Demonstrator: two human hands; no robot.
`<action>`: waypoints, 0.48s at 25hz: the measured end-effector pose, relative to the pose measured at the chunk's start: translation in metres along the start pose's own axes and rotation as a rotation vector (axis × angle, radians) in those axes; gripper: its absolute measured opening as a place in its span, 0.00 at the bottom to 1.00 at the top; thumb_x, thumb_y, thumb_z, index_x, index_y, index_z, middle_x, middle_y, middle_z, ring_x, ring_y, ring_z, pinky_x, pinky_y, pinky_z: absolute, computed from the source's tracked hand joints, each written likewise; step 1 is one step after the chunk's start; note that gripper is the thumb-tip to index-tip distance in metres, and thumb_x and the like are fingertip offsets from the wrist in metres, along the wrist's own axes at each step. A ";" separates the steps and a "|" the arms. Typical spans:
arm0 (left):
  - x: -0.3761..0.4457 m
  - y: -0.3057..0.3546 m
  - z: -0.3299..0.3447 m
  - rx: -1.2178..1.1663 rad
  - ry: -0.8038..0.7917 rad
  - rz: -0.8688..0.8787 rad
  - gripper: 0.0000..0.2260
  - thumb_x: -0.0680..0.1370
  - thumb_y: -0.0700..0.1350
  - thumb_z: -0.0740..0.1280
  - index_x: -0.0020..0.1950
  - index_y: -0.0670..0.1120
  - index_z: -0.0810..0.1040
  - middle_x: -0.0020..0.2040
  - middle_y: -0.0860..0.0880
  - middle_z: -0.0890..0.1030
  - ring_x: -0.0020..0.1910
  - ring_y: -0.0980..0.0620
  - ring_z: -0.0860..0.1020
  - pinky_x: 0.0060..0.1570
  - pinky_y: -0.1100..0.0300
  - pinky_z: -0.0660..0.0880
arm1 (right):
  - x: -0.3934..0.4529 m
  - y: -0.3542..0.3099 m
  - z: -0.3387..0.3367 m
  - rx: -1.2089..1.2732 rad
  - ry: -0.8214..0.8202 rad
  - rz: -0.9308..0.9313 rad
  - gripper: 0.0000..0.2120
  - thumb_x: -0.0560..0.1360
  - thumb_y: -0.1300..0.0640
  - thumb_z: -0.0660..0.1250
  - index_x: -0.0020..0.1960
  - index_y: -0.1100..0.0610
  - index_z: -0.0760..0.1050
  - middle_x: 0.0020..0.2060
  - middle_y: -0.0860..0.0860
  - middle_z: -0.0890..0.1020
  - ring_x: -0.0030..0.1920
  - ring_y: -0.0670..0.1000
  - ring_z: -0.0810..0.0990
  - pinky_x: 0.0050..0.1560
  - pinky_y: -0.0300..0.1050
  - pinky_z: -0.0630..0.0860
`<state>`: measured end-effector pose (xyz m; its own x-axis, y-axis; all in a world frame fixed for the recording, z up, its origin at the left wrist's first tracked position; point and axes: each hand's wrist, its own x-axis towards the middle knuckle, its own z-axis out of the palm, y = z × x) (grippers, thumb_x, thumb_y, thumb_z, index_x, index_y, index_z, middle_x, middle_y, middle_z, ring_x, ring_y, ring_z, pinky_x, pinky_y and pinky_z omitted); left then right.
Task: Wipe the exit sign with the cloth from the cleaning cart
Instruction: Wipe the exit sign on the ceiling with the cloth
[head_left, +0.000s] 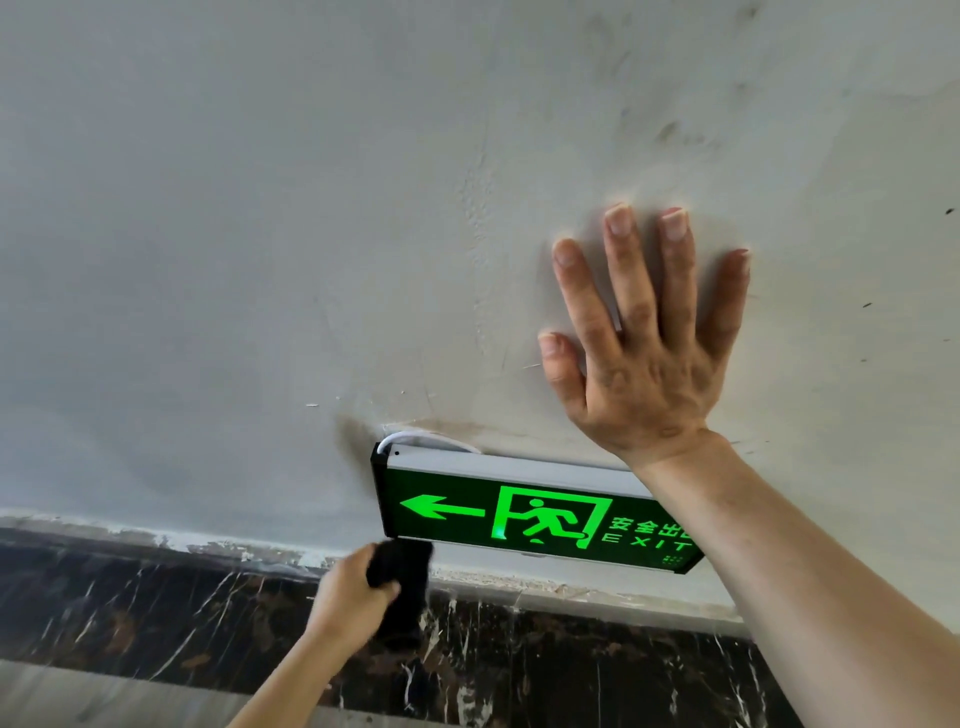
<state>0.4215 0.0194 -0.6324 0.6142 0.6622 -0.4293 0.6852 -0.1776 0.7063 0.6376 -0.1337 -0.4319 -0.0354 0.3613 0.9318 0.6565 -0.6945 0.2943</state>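
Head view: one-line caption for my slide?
Left hand holds black cloth at exit sign's lower corner; right hand flat on wall.

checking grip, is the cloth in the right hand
No, the left hand grips the dark cloth; the right hand lies flat on the wall.

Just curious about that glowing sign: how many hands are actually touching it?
0 for certain. The right hand lies flat on the wall above the exit sign. The left hand holds a dark cloth at its lower left corner; cloth contact is unclear.
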 end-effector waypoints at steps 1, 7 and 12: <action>-0.003 -0.002 0.003 -0.024 -0.117 -0.046 0.11 0.77 0.32 0.71 0.54 0.46 0.79 0.47 0.50 0.85 0.49 0.50 0.82 0.48 0.60 0.77 | 0.000 0.000 -0.001 -0.003 -0.002 0.002 0.31 0.76 0.43 0.56 0.77 0.48 0.56 0.72 0.52 0.64 0.79 0.53 0.48 0.74 0.61 0.45; -0.030 0.007 0.014 -0.341 -0.329 -0.103 0.16 0.75 0.27 0.72 0.59 0.42 0.82 0.49 0.46 0.89 0.54 0.46 0.85 0.62 0.48 0.79 | 0.003 0.000 -0.004 0.029 -0.023 -0.001 0.31 0.76 0.44 0.57 0.77 0.49 0.58 0.72 0.52 0.64 0.78 0.54 0.50 0.74 0.61 0.46; -0.082 0.029 0.009 -0.575 -0.347 0.020 0.27 0.64 0.32 0.80 0.62 0.38 0.78 0.52 0.39 0.87 0.55 0.41 0.85 0.64 0.44 0.78 | 0.006 0.001 -0.021 0.088 -0.165 0.025 0.29 0.77 0.43 0.57 0.76 0.49 0.59 0.74 0.51 0.63 0.78 0.49 0.40 0.74 0.60 0.42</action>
<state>0.3947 -0.0468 -0.5820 0.7807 0.3737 -0.5009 0.4135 0.2919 0.8624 0.6220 -0.1454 -0.4214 0.1014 0.4471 0.8887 0.7192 -0.6502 0.2450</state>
